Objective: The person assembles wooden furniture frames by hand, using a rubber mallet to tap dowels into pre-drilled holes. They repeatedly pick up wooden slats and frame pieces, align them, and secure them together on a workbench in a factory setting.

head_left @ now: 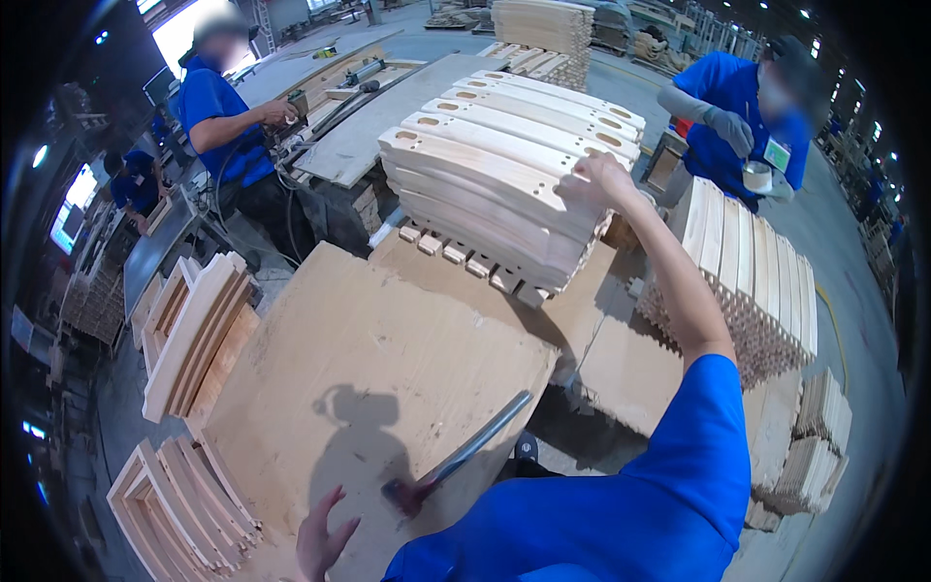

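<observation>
Boards in the head view, pale, gently curved and pierced with oval openings, stand stacked at the far end of a tan work surface, laid side by side in layers, probably because matching curves nest steadily. Spaced wooden ends show beneath, seemingly bearing the pile. The right hand reaches out to the pile's right end with fingers curled at the top boards; at this distance I cannot tell whether they pinch one or merely rest there. The left hand has its fingers spread and holds nothing, hovering by the near edge, perhaps for balance during that long reach. A hammer lies close by, handle slanting away, apparently within easy reach. Wooden frames lean together along the left side, likely to save space.
</observation>
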Demonstrator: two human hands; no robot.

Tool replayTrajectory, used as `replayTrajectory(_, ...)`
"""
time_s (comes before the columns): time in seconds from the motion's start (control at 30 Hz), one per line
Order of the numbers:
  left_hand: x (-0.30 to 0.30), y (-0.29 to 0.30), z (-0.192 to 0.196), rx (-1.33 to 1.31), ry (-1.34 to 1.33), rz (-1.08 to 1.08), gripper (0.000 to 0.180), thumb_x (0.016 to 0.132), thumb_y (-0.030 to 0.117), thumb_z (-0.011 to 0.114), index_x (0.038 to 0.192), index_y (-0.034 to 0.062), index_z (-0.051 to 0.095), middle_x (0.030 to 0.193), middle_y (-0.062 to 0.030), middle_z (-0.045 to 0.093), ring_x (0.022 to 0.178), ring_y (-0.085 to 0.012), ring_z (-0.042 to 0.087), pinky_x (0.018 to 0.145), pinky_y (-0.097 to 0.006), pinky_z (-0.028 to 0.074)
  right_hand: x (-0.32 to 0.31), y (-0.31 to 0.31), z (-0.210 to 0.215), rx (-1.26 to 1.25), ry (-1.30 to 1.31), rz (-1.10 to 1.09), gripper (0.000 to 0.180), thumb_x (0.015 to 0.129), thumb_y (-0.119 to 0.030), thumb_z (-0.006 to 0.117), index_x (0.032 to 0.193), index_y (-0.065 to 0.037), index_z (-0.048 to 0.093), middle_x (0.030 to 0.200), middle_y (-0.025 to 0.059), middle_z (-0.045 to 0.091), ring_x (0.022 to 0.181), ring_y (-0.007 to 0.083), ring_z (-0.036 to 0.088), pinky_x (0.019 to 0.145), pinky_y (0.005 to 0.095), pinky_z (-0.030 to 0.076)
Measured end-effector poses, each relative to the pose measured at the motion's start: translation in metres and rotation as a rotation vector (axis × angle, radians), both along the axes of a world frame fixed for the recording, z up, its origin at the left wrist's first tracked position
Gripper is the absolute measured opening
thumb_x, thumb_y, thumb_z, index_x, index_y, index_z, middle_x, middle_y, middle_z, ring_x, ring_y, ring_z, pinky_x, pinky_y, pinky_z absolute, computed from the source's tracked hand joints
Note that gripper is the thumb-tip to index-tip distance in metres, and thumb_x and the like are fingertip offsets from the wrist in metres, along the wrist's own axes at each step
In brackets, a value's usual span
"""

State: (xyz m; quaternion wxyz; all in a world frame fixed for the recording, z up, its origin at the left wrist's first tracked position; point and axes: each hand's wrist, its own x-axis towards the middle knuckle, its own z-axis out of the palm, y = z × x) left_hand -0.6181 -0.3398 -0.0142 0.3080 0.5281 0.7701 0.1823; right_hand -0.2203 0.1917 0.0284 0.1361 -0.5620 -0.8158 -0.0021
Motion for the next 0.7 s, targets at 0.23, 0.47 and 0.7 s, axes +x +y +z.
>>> replayTrajectory(0.23,0.057,0.211,-0.024,0.248,-0.341,-0.094,0.047,0.089,0.019,0.064,0.133,0.0088,0.052,0.121,-0.0093,0.064,0.116,-0.0217,0.058,0.099,-0.034,0.044,0.011,0.029,0.018,-0.441,-0.105,0.03,0.061,0.073,-0.055,0.062,0.105,-0.003,0.068,0.103,0.0222,0.066,0.104,0.038,0.061,0.091,0.0442,0.048)
replayTrajectory(0.47,0.125,0.428,-0.036,0.228,-1.153,-0.154,0.067,0.096,0.044,0.053,0.142,0.0008,0.033,0.135,-0.0157,0.051,0.123,-0.0245,0.052,0.101,-0.037,0.044,0.006,0.043,-0.014,0.046,-0.119,0.217,0.055,0.073,-0.052,0.063,0.072,0.003,0.064,0.071,0.0239,0.063,0.073,0.0415,0.062,0.072,0.0471,0.049)
replayTrajectory(0.7,0.149,0.528,-0.037,0.13,-1.808,-0.081,0.083,0.087,0.066,0.052,0.138,0.0023,0.037,0.136,-0.0165,0.048,0.123,-0.0274,0.05,0.099,-0.043,0.045,-0.016,0.014,0.034,0.013,-0.052,0.28,0.049,0.072,-0.045,0.065,0.077,0.003,0.062,0.081,0.0225,0.063,0.08,0.0376,0.06,0.078,0.0464,0.046)
